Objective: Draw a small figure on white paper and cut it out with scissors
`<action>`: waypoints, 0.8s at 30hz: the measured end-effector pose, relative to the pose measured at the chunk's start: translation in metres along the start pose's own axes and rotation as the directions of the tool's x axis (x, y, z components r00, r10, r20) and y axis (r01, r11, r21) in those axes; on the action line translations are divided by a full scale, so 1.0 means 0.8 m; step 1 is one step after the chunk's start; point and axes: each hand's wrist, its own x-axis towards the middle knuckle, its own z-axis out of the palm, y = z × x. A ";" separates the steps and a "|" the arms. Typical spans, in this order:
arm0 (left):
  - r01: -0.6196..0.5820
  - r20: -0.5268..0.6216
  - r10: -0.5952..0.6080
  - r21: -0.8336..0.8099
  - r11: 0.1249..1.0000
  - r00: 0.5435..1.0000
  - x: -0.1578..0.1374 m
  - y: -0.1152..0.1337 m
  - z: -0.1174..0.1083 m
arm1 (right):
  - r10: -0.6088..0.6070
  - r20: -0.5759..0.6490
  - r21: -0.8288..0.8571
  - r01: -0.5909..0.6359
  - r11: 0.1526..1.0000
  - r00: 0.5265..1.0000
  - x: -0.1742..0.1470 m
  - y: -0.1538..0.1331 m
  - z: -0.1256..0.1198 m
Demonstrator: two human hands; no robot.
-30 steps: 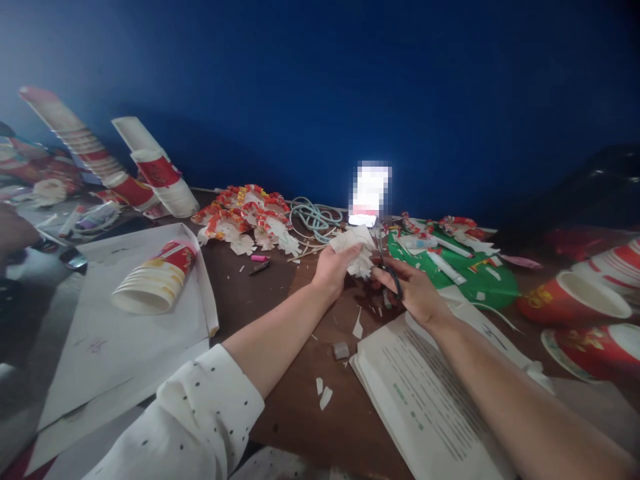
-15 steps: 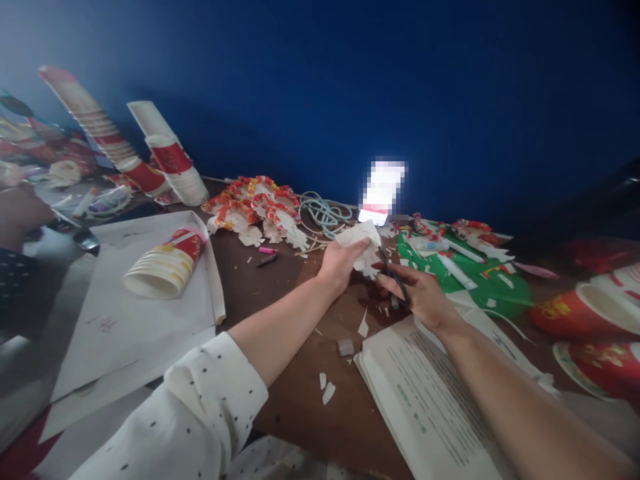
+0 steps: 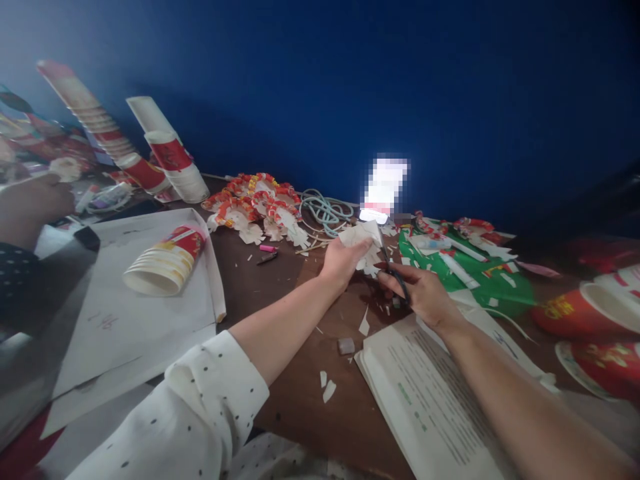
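Nested paper cups (image 3: 165,263): lying on white card (image 3: 113,347). Red-trimmed paper cutouts (image 3: 263,200): heaped beyond left forearm. Left hand (image 3: 339,263): fingers pinching white paper, thumb on top. White paper (image 3: 354,233): held above tabletop (image 3: 300,380), just ahead of left fingers, up and left of right fingers; left hand nearer. Scissors (image 3: 397,277): long axis slanting from right fingers up-left, blades at paper's right edge; blade gap unclear. Right hand (image 3: 427,293): fingers around dark scissor handles. Green sheet (image 3: 517,293): beyond, rightward.
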 end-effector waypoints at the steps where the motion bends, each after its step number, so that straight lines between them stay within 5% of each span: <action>1: -0.011 0.006 0.011 0.004 1.000 1.000 0.001 -0.001 -0.001 | -0.004 -0.001 0.000 0.004 1.000 1.000 0.000 0.000 0.000; 24: -0.010 -0.014 0.011 0.052 0.999 1.000 0.001 0.000 0.000 | -0.034 0.005 -0.079 0.035 0.996 0.999 0.001 -0.002 -0.002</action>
